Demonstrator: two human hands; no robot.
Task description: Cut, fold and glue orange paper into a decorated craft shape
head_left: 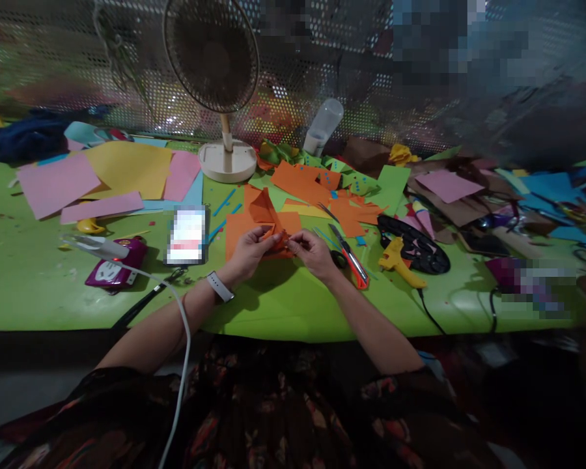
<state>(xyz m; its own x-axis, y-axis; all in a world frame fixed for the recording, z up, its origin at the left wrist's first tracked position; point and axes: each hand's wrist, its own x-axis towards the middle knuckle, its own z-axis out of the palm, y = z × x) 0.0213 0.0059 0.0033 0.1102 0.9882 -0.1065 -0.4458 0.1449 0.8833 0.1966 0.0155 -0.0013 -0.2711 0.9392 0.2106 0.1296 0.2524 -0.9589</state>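
Nearest: one dark floral garment (258, 404); one white cable (188, 339), running up past the left forearm to a white plug (97, 247) at a purple socket block (117, 267). One pale wristband (219, 286), on the left wrist.

Left hand (250, 253): thumb and fingers close together, holding a crumpled orange paper piece (283, 240). Right hand (313, 251): fingertips narrowed at the same piece's right side; exact grip too small to tell. The piece is between the two hands, above the green tabletop (273, 322), mid-table.

Right of the right hand: one red-handled utility knife (356, 266), blade pointing away; further right, one yellow glue gun (399, 264) beside a black palette (427, 251). Left of the left hand: one phone (186, 236), screen lit.

Beyond: orange cut paper (351, 212); pink sheet (58, 182) and yellow sheet (131, 169), overlapping.

Farthest: one round fan (227, 161), upright; one clear bottle (325, 124), tilted; one perforated screen (293, 71) behind.
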